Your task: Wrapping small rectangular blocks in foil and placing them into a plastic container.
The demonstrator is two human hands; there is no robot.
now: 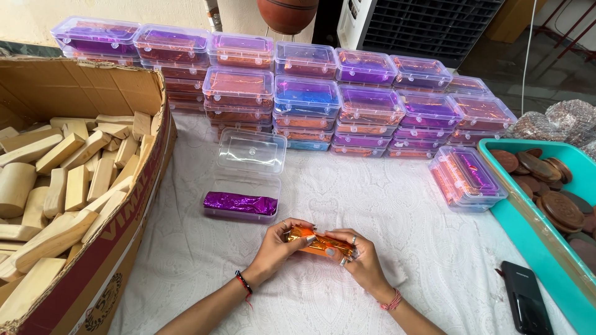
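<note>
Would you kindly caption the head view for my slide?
Both hands hold an orange foil-wrapped block near an open clear box.

Two hands (282,245) (360,260), one orange block (316,242), one open box (245,186) with one purple block (241,203), one carton (124,248) of many wooden blocks (68,180), one teal tray (559,248), one phone (526,304), stacked boxes (307,99) too many to count
</note>
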